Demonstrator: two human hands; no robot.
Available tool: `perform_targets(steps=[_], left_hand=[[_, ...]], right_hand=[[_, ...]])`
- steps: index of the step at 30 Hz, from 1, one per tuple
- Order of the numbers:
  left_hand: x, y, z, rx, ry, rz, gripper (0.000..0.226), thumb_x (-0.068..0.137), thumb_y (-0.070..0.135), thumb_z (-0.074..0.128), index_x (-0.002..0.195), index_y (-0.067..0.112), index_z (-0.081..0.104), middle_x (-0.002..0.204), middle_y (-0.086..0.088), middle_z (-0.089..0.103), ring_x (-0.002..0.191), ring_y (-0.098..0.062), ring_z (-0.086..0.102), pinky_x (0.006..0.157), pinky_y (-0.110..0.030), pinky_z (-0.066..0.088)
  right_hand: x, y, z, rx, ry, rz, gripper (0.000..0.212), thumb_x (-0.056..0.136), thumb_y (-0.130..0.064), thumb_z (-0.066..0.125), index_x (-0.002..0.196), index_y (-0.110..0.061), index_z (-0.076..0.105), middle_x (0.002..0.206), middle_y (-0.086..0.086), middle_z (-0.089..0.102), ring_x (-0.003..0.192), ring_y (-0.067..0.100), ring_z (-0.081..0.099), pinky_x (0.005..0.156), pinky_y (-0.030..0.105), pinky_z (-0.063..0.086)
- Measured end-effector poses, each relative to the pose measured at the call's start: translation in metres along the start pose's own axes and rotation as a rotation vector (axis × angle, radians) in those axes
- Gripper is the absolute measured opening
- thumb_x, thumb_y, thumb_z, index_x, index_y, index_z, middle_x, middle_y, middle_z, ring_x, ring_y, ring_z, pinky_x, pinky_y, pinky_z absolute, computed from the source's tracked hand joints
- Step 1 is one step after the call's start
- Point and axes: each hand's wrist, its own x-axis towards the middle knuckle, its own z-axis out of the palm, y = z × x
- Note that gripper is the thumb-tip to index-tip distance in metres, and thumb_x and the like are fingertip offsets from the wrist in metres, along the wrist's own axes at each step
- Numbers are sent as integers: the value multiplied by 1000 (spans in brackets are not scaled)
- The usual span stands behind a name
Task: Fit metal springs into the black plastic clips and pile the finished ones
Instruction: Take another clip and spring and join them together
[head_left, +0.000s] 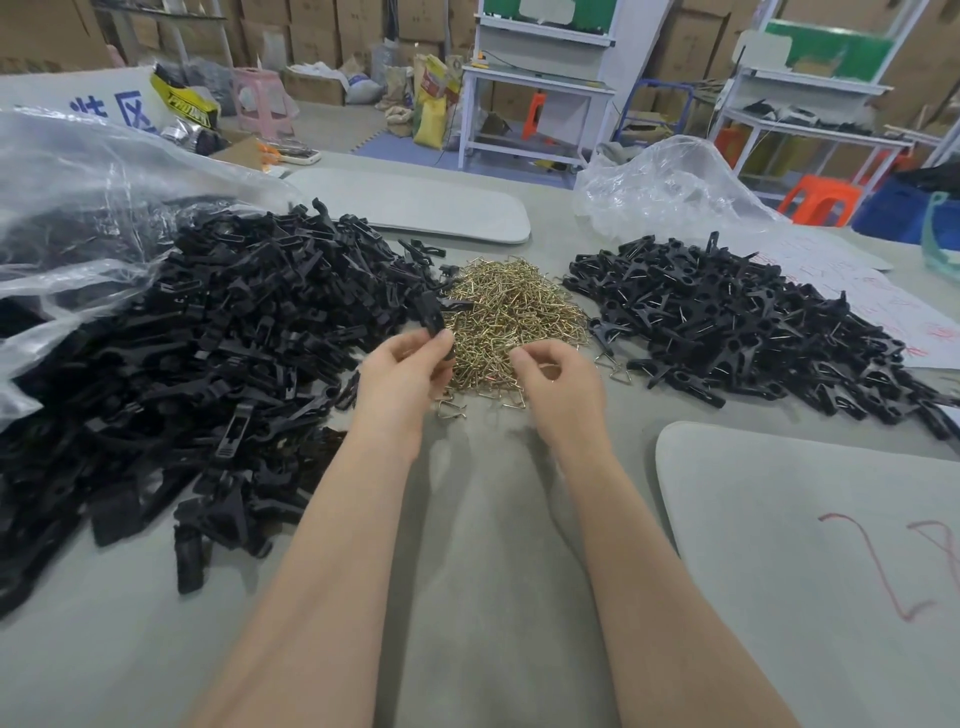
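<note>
A heap of brass-coloured metal springs (511, 306) lies in the middle of the grey table. My left hand (402, 376) holds a black plastic clip (432, 318) upright between thumb and fingers at the heap's near left edge. My right hand (558, 382) hovers over the heap's near right edge with fingertips pinched together; whether a spring is in them I cannot tell. A big pile of loose black clips (218, 353) spreads to the left. A pile of clips with springs fitted (737, 322) lies to the right.
Clear plastic bags lie at far left (67, 208) and far right (670, 182). Grey pads sit behind the springs (415, 205) and at near right (805, 545). Papers with red writing (878, 306) lie beside the right pile. Benches, stools and cartons stand beyond the table.
</note>
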Motion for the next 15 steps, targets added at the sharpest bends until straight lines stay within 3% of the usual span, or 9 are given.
perform_targets(steps=[5,9,11,15], left_hand=[[-1,-6,4,280,-10,133,12,86,13,69,87,19,58,83,2,61,73,-9,58,75,-23,51],[-1,-7,5,348,-24,145,12,86,13,69,89,18,59,89,-3,62,80,-14,58,83,-31,51],[-2,-8,5,391,-17,154,16,85,15,70,98,13,60,97,-7,62,86,-17,58,89,-35,50],[-1,-8,5,435,-6,171,23,85,16,70,105,10,60,99,-8,62,88,-17,58,94,-40,50]], right_hand=[[1,0,3,116,-12,67,11,92,-10,57,88,-21,56,80,2,65,67,15,63,71,34,56],[2,3,5,151,-73,89,21,93,-2,53,110,-16,56,83,1,64,60,4,63,69,24,57],[2,3,4,156,-96,98,28,92,1,53,115,-13,60,86,0,63,65,8,66,71,23,57],[2,3,1,52,-93,60,25,90,3,53,102,-17,63,80,-5,60,73,18,69,71,25,57]])
